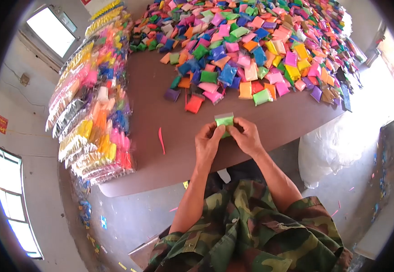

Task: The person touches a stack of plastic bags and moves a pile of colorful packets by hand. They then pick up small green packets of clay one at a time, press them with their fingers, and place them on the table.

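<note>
**Inspector A:** Start with what cannot be verified. The fisheye rim blacks out all four corners. The heap of coloured packets (251, 50) runs off the top edge, so its full extent is unknown. The stacked bundles of packed sets (92, 104) along the table's far-left side are blurred by glare; individual contents are not readable. The lower half of the green packet (224, 121) is covered by fingers, and the palms are turned away from the camera.

**Inspector B:** Position of that green packet?

**Inspector A:** Held just above the brown table (160, 90), near its front edge, well short of the heap. The left hand (208, 143) takes it from the left, the right hand (247, 136) from the right. Thumbs and fingertips of both hands are closed in a pinch on its lower part; its top edge, with a pale clear strip, stands free above the fingers. The two hands are close together, nearly touching.

**Inspector B:** Anything else nearby?

**Inspector A:** A thin pink strip (161, 140) lies on the table left of the left hand, apart from it. An orange-red packet (194, 104) sits at the heap's near fringe. A white plastic sack (333, 145) sits on the floor beside the table. Camouflage sleeves (251, 226) fill the lower frame.
</note>
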`<state>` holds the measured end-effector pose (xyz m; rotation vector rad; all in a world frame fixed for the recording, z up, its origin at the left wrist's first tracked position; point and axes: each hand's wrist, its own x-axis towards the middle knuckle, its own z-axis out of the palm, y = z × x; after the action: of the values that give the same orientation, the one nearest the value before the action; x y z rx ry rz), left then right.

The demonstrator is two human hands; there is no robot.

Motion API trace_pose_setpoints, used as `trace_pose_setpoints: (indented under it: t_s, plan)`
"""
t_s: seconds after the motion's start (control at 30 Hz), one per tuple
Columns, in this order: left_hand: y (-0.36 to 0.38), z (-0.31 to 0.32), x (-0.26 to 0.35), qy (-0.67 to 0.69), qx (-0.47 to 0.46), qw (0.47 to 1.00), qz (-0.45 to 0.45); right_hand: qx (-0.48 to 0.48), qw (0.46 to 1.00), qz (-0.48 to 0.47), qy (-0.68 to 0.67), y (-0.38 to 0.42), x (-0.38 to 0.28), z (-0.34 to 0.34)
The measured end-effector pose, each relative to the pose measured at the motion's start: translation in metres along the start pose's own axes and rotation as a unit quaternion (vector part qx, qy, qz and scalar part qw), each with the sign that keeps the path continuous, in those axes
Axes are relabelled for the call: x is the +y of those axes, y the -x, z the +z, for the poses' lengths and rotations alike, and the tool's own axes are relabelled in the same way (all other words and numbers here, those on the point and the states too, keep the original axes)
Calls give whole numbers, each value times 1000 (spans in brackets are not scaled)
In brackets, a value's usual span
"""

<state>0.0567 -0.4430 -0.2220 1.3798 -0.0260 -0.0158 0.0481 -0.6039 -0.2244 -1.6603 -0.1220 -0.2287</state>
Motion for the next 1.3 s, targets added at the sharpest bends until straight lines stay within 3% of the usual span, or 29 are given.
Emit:
trace_pose_setpoints:
  t_s: [0.1, 0.33, 0.53, 0.63, 0.83, 1.13, 1.3]
  plan:
    - [0, -5, 6, -53, -5, 998, -21, -9, 999, -33, 21, 1, 6, 0]
    - [0, -6, -1, -36, 4, 999, -17, -38, 997, 59, 19, 3, -11, -1]
    - [1, -2, 11, 29, -17, 998, -52, 3, 998, 6, 57, 3, -10, 2]
    - [-2, -8, 10, -28, -44, 997, -52, -23, 997, 26, 72, 2, -18, -2]
    - [3, -2, 3, -41, -6, 999, -14, -19, 998, 49, 45, 2, -18, -1]
    - [8, 2, 14, -3, -19, 998, -66, 18, 1000, 11, -9, 3, -9, -2]
    - [6, 3, 13, -34, -6, 999, -27, 57, 998, -35, 7, -2, -8, 6]
